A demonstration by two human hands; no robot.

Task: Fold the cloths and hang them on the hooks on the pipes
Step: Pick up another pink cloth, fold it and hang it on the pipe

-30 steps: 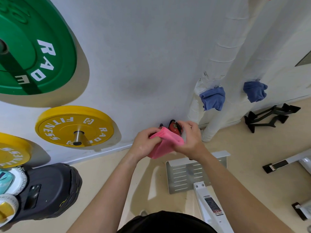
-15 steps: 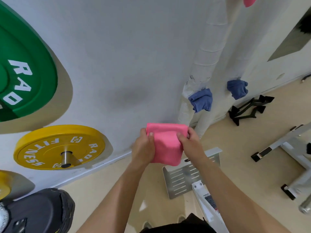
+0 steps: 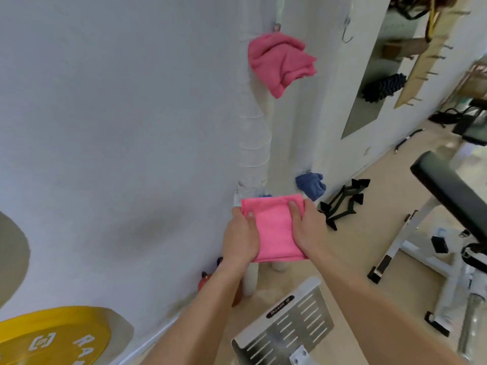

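Note:
A folded pink cloth point(image 3: 274, 227) is held flat between both hands in front of the white pipes point(image 3: 254, 143). My left hand point(image 3: 241, 239) grips its left edge, thumb on top. My right hand point(image 3: 307, 229) grips its right edge. Higher up, another pink cloth point(image 3: 279, 60) hangs bunched on the left pipe. A blue cloth point(image 3: 311, 185) hangs low on the right pipe. A second blue cloth is almost wholly hidden behind the held cloth. A bare metal hook point(image 3: 347, 31) shows high on the right pipe.
A yellow weight plate point(image 3: 50, 338) is mounted on the wall at lower left. A slotted metal footplate point(image 3: 284, 330) lies below my arms. Black handles point(image 3: 342, 201) lie on the floor by the wall. A black padded bench point(image 3: 453, 191) on a white frame stands at right.
The view has tilted up and turned right, bringing the hung pink cloth and the bench into sight. The held pink cloth now lies flatter and wider between my hands.

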